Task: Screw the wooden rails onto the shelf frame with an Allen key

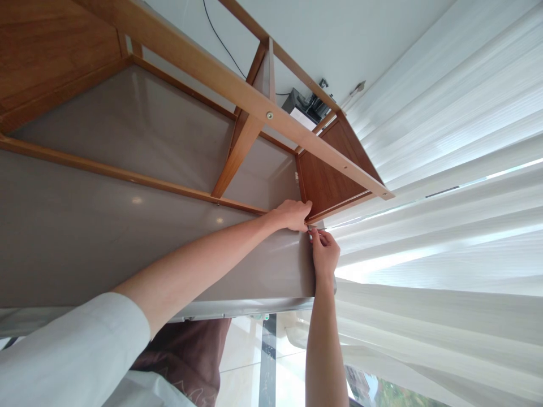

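A wooden frame (237, 96) of rails, an upright divider and end panels rests on a glossy grey-brown surface. My left hand (294, 215) is closed around the end of its lower rail (169, 182), at the corner below the right end panel (335, 164). Just beneath that corner, my right hand (326, 249) pinches a thin metal tool (323, 229), slim as a hex key and partly hidden by the fingers. A round bolt head (269, 115) shows on the upper rail. The joint between my hands is mostly covered.
White curtains (445, 243) hang close along the right side. Behind the frame stands a black device (307, 104) with a cable. The surface's front edge (254, 305) runs nearest me, with dark brown fabric (186, 356) and a light floor below it.
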Motion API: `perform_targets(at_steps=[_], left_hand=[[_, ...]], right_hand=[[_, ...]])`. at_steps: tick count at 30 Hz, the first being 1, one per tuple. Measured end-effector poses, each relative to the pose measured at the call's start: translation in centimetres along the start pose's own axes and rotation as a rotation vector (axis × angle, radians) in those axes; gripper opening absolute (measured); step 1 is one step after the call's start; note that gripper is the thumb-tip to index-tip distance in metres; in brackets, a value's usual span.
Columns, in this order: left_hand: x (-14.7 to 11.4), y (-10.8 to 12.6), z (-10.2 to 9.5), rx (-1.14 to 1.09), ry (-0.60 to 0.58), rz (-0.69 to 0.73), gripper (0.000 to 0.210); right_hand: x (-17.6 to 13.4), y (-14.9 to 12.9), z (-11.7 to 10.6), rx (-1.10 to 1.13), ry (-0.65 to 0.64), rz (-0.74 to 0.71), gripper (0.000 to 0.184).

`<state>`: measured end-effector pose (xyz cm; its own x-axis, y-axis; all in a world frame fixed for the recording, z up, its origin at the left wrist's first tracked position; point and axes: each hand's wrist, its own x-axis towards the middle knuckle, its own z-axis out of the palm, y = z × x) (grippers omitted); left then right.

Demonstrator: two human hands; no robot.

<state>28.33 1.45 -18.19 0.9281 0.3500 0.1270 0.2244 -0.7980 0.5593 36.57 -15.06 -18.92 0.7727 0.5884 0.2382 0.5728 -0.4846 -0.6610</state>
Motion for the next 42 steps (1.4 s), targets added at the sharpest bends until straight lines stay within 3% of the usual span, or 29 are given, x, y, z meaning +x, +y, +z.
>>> perform_targets(at_steps=[11,20,42], left_hand=[[0.0,0.1,0.1,0.007,0.009,0.000,0.054],[0.2,-0.1,0.3,-0.004,0.014,0.005,0.056],[-0.1,0.0,0.1,-0.025,0.014,0.000,0.061]], right_hand=[[-0.8,-0.4,0.5,-0.207,0.102,-0.163,0.037],[-1.3,-0.7,0.7,-0.379,0.071,-0.307,0.038],[-1.2,-0.1,0.8,-0.392,0.115,-0.296,0.041]])
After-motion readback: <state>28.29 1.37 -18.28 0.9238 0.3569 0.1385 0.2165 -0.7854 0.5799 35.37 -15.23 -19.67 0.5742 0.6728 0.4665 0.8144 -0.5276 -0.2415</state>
